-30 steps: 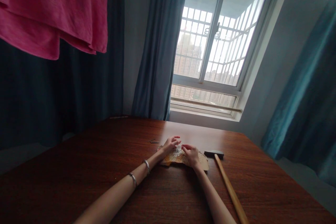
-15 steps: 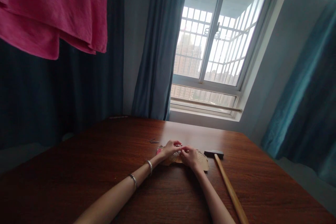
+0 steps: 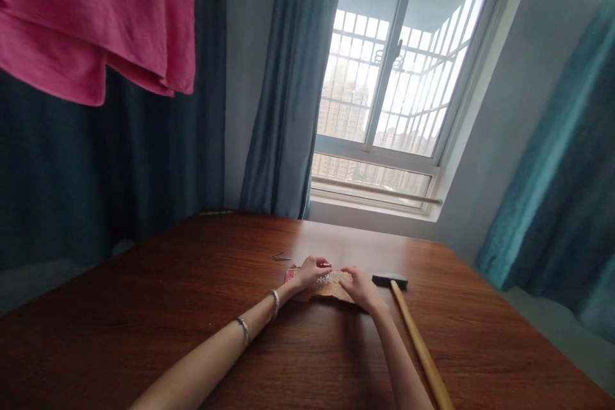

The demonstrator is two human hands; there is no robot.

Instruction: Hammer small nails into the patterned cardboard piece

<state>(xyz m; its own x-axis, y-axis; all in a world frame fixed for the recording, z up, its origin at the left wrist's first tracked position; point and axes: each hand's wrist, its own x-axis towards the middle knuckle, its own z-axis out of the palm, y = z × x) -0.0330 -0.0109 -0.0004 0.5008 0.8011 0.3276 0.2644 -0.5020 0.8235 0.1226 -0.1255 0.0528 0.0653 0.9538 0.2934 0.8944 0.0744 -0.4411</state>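
Note:
A tan, speckled piece that looks like cardboard (image 3: 331,286), with a pink patch at its left end, lies on the table under both hands. My left hand (image 3: 313,270) is closed in a pinch over its left half; whatever sits between those fingertips is too small to make out. Over the right half, my right hand (image 3: 358,285) has thumb and forefinger apart and appears to hold nothing. A hammer (image 3: 390,281) with a dark head and long wooden handle lies just right of my right hand. Beyond my left hand are a few thin dark nails (image 3: 281,259).
The brown wooden table (image 3: 225,295) reaches back to a blue curtain (image 3: 276,109) and a barred window (image 3: 384,77). Pink cloth (image 3: 139,19) hangs at the upper left, above the table's height. Another curtain (image 3: 552,160) hangs at the right.
My right hand has moved right, away from my left fingertips, and its fingers have opened. My left hand has stayed nearly in place.

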